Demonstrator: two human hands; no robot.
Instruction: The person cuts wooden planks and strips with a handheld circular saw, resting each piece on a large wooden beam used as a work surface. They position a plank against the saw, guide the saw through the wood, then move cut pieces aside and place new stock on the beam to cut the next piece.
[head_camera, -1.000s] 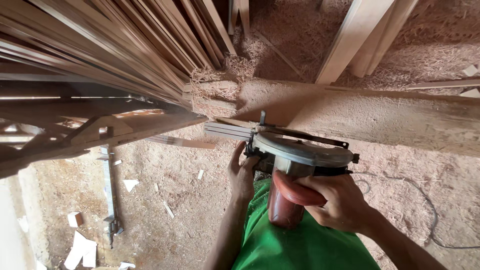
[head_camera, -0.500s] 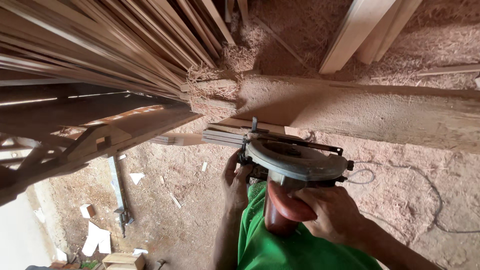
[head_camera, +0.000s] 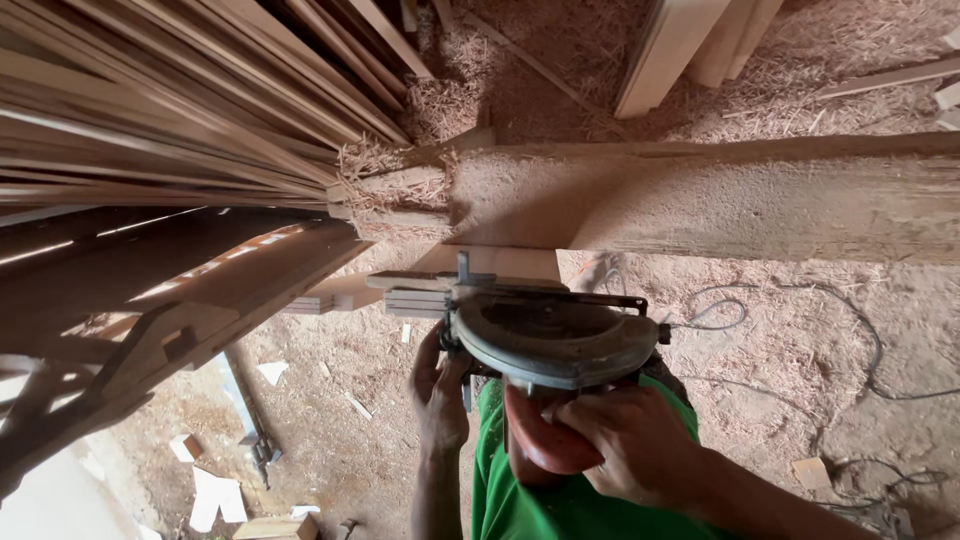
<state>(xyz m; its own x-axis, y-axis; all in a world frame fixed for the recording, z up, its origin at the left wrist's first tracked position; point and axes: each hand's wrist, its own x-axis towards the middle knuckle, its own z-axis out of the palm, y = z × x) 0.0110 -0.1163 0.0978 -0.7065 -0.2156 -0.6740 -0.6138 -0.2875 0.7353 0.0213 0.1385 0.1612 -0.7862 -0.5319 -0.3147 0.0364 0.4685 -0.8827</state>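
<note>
While the right hand (head_camera: 635, 445) is closed around the red-brown handle (head_camera: 540, 440) of a circular saw (head_camera: 550, 340), its fingers are wrapped tight on the grip, with the thumb lying over the top. The saw sits in the near middle of the scene, just in front of the person's green shirt (head_camera: 540, 505). Its round grey blade guard faces up to the camera, and its long axis runs from the handle, near the body, away to the flat metal base plate at the far side, so the tool points away from the person toward the big sawdust-covered beam (head_camera: 720, 205). The left hand (head_camera: 440, 395) is at the left side of the saw, fingers curled together and touching the edge of the guard; I cannot tell what exactly they clamp on. Just beyond the saw's far-left end there is a short stack of thin wooden strips (head_camera: 415, 298). A thin cable (head_camera: 790, 330) lies in loops on the sawdust floor at the right. At the far left, many long wooden slats (head_camera: 170, 110) lean in a bundle, and small white scraps (head_camera: 215, 495) lie on the ground near left.
</note>
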